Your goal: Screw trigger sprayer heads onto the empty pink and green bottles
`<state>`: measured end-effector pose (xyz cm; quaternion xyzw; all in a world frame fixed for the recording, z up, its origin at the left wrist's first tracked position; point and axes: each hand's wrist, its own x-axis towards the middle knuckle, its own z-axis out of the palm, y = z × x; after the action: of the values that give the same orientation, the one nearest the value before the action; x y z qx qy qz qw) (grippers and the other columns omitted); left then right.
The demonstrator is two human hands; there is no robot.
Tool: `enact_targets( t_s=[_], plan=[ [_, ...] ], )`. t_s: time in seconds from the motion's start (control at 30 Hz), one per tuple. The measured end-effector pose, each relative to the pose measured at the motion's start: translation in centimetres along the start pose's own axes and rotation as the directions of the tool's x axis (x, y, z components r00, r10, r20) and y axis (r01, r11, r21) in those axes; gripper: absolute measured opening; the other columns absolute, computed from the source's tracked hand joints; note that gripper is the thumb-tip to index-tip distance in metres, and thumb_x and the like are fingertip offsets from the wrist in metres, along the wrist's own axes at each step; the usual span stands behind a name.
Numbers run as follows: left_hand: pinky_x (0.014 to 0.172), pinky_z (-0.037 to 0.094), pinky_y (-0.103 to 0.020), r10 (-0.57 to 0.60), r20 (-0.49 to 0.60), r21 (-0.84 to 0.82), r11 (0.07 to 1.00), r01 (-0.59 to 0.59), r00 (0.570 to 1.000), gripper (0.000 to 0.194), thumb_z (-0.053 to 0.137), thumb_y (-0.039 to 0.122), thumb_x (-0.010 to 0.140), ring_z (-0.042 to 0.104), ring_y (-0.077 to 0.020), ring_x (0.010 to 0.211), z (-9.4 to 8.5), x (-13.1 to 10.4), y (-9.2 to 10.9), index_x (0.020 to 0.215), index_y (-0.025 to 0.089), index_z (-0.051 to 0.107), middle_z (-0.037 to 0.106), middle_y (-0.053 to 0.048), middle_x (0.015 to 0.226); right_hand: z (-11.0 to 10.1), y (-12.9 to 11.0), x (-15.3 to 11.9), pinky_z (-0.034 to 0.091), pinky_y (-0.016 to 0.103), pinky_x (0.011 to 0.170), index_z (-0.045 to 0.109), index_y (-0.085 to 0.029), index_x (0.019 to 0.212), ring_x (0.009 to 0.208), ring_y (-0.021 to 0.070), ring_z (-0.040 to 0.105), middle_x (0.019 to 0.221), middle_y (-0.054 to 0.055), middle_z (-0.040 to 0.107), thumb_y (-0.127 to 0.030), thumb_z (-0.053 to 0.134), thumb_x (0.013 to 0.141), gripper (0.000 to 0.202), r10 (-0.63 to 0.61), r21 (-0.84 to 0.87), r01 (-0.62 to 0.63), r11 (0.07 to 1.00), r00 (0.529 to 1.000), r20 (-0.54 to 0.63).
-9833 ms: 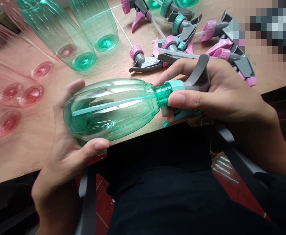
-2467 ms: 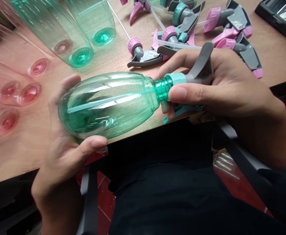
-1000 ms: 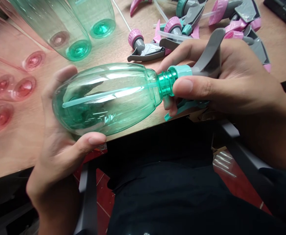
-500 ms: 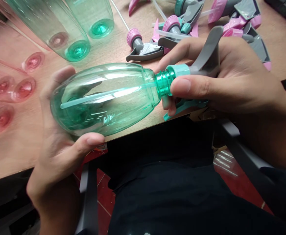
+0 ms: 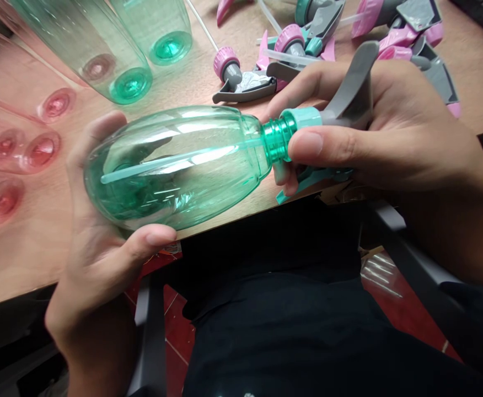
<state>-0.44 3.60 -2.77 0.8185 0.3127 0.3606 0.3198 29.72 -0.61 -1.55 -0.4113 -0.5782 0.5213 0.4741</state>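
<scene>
Right-hand fingers [image 5: 307,144] are closed around a turquoise-and-grey plastic trigger spray head [image 5: 323,118], thumb pressed near its collar. That's the person's right hand [image 5: 407,118]. The left hand [image 5: 101,242] is cupping the rounded base of a clear green, oval plastic bottle [image 5: 175,160], thumb on the near side, fingers wrapped behind. So the bottle's lying sideways between both hands, held over the table's near edge, neck toward the right hand. The collar's on the end of the neck, but a good few threads are showing, and a thin pale-turquoise straw [image 5: 162,165] runs down inside.

Further out on the pale wood-look table [image 5: 30,248]: some clear pink plastic bottles [image 5: 55,105] off to the left, two clear green bottles [image 5: 132,85] standing behind, and a messy bunch of pink-and-grey trigger sprayers [image 5: 250,82] just beyond the right hand. Below is red tiled floor [image 5: 178,331].
</scene>
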Motion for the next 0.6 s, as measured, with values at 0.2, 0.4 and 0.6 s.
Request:
enact_targets(
  t_s=[0.2,0.4,0.6],
  plan=[
    [0.116,0.045,-0.071,-0.047,-0.003,0.015,0.999,0.047,0.999,0.104,0.089,0.067,0.061,0.049,-0.0462,0.139,-0.36,-0.03,-0.34,0.152,0.040,0.048,0.054,-0.005,0.150,-0.13,0.11,0.00,0.066,0.025,0.055,0.079,-0.025,0.104,0.066,0.0209,0.079,0.079,0.001,0.080,-0.024,0.082,0.086,0.018,-0.016,-0.011,0.016,1.000,1.000,0.000],
    [0.118,0.043,-0.070,-0.088,-0.017,0.011,0.996,0.088,0.996,0.095,0.086,0.065,0.068,0.049,-0.0445,0.139,-0.24,-0.08,-0.07,0.152,0.040,0.048,0.053,-0.004,0.151,-0.10,-0.03,-0.08,0.065,0.025,0.051,0.079,-0.024,0.107,0.066,0.0225,0.080,0.076,0.001,0.080,-0.024,0.082,0.087,0.020,0.002,-0.009,-0.002,1.000,1.000,0.006],
    [0.117,0.045,-0.070,-0.041,-0.019,-0.011,0.999,0.041,0.999,0.115,0.092,0.070,0.051,0.050,-0.0463,0.137,-0.47,-0.16,-0.79,0.152,0.038,0.046,0.054,-0.005,0.149,-0.12,-0.14,-0.23,0.067,0.028,0.054,0.078,-0.024,0.109,0.068,0.0244,0.081,0.078,0.001,0.080,-0.024,0.080,0.088,0.021,0.022,-0.020,-0.022,1.000,1.000,0.008]
  ],
)
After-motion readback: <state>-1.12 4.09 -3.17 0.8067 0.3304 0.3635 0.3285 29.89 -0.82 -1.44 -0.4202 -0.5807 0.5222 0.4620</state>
